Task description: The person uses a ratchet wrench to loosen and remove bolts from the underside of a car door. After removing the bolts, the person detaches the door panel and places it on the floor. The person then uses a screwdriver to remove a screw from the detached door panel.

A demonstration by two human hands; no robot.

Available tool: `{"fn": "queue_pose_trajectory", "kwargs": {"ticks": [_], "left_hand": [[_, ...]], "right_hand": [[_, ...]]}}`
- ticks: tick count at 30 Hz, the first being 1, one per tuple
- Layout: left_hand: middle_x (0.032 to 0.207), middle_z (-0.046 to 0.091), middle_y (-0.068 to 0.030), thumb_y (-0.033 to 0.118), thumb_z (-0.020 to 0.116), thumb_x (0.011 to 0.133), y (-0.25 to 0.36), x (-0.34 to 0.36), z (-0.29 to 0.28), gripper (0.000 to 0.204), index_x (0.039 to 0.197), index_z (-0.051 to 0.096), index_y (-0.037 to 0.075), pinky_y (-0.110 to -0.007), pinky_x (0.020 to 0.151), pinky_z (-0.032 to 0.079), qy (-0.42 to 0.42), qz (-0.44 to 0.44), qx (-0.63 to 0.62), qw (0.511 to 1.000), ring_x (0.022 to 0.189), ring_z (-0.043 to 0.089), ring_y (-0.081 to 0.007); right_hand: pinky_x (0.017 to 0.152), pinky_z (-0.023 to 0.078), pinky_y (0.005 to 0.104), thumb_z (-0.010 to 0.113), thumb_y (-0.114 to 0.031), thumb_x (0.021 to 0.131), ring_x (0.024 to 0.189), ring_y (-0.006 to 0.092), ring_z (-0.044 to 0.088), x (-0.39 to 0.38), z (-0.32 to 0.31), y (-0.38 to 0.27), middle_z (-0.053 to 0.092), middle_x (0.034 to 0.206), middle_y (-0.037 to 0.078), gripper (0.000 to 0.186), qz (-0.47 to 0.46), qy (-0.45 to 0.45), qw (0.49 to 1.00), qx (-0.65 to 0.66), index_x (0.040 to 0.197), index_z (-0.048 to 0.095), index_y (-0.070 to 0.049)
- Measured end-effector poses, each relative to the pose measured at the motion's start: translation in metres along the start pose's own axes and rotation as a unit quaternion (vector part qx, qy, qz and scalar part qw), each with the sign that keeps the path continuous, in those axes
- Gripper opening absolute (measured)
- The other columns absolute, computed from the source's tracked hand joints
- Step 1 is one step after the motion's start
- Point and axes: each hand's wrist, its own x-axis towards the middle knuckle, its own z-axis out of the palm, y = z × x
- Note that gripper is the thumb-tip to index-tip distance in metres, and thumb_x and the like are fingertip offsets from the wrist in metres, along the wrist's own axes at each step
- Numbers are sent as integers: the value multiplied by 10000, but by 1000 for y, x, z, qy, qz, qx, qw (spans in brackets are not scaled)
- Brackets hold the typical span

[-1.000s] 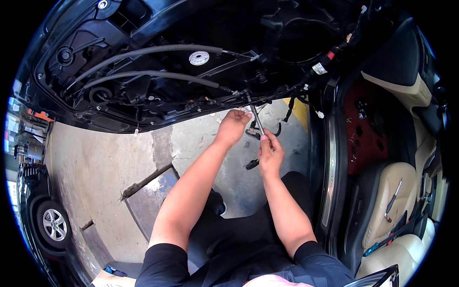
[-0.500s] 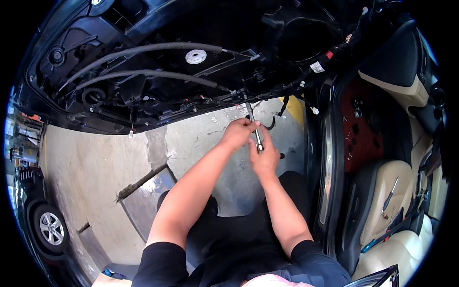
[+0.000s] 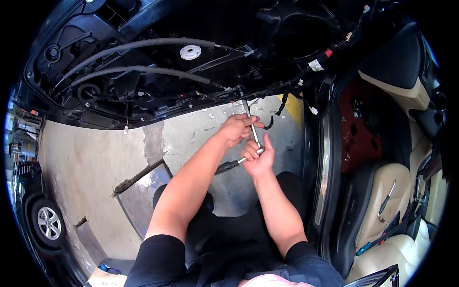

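- what could go wrong with our long metal rod [image 3: 254, 135]?
- if we tug it crooked, its top might slip loose at the door [image 3: 158, 99], and we could bump our knuckles
- where is it in our fingers?
- our left hand [image 3: 237, 130] pinches its middle, and our right hand [image 3: 258, 161] curls fingers round the wrench handle [image 3: 227, 166] at its low end, thumb sticking out

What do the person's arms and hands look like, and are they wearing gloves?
No gloves: the left hand and right hand are both bare. The left sleeve and right sleeve are short, plain and dark, almost black. Both forearms are uncovered, with no watch or bracelet showing.
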Motion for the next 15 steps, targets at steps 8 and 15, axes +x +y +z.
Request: {"fn": "queue_pose_trajectory", "kwargs": {"ticks": [8, 15], "left_hand": [[1100, 755, -98, 258, 641, 1073, 1, -1, 1, 301, 1194, 663, -16, -287, 675, 464, 60, 19, 126, 990, 870, 628, -89], [1155, 759, -106, 208, 646, 1067, 1, 4, 7, 201, 1136, 644, 19, -223, 545, 369, 89, 25, 137, 986, 594, 415, -52]], "right_hand": [[490, 369, 240, 593, -336, 1063, 494, 115, 468, 3, -2, 9, 566, 694, -14, 569, -166, 70, 962, -207, 1532, 460, -42], [583, 413, 202, 604, -229, 1065, 585, 45, 466, 0, 13, -5, 537, 718, -25, 457, -281, 125, 829, -467, 1475, 557, -32]]}}
